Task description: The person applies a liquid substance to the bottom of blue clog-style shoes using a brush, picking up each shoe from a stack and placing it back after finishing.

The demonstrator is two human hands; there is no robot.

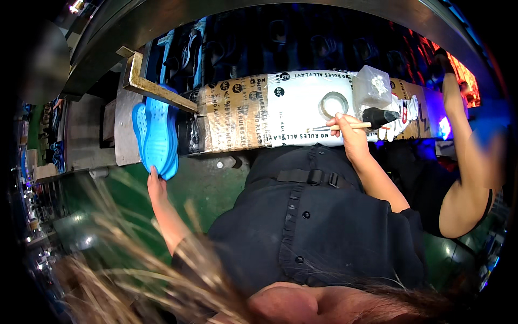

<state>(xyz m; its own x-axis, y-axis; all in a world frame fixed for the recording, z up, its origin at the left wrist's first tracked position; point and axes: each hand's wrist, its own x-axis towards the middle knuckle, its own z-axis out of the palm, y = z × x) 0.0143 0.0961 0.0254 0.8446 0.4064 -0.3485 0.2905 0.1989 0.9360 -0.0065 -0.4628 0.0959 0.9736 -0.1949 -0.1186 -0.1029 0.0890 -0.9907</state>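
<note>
The left hand (156, 186) is closed on the near end of 2 blue shoe soles (156, 135), at the left on a grey metal plate (125, 124). The right hand (348, 132) is clamped on a wooden-handled brush (372, 120), its black head just right of a round glue tin (333, 104) on the wrapped bench (253, 113). A clear plastic box (372, 83) stands just beyond.

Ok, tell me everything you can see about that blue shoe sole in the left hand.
The blue shoe sole is bright blue and looks like soft rubber or foam, with rows of small dimples across its face. It seems to be two soles stacked, one edge showing behind the other. It stands lengthwise, its upper end under a brass-coloured metal bar, against a grey metal plate. The left hand grips its lower end.
</note>
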